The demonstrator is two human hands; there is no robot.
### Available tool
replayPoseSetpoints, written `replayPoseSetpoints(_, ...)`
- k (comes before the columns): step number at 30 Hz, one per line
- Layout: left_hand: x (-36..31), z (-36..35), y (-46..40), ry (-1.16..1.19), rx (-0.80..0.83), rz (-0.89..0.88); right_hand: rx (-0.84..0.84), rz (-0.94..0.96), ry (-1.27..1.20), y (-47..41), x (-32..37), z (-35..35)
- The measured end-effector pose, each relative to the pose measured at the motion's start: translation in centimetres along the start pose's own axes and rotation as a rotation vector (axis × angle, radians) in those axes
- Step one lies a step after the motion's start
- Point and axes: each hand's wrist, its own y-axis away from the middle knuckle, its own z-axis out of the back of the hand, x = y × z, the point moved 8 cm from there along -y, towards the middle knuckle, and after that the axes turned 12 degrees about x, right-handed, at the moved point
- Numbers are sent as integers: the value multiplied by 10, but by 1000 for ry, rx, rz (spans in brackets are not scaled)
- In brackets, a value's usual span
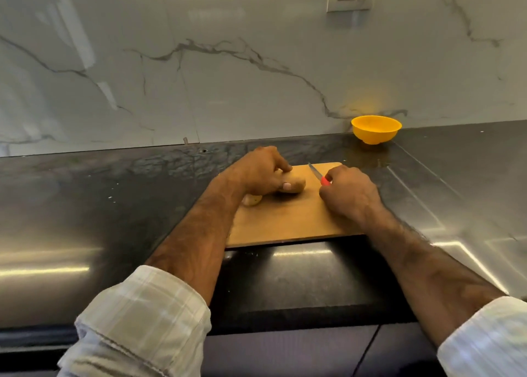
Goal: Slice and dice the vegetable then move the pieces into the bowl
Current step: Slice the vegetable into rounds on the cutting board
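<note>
Both hands [261, 171] [349, 194] in curled grip

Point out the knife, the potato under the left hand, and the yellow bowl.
knife [314, 172], head view, on the blade.
potato [298, 182], head view, on its bare right end.
yellow bowl [376, 133], head view, on its outer wall.

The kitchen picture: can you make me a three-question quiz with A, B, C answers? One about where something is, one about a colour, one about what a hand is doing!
1. Where is the bowl?
A. by the wall, past the cutting board
B. on the board
C. in a hand

2. What colour is the knife handle?
A. blue
B. red
C. green

3. What is the left hand doing?
A. waving
B. lifting the bowl
C. holding the potato

Answers: 1 A, it sits on the counter against the marble wall. 2 B, red shows above the right hand. 3 C, fingers curl over the potato.
</note>
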Motion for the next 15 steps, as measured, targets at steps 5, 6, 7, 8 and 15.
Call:
replayPoseSetpoints(5,5,-9,8,54,-39,-16,8,27,6,5,3,-2)
replayPoseSetpoints(6,4,-10,9,66,-51,-28,10,33,12,6,3,-2)
replayPoseSetpoints(7,1,-10,11,69,-65,-37,7,38,20,9,3,-1)
replayPoseSetpoints(8,-3,-9,12,59,-78,-42,-5,47,28,10,4,0)
replayPoseSetpoints(15,-32,-11,12,-42,-83,-46,-41,25,44,25,3,11)
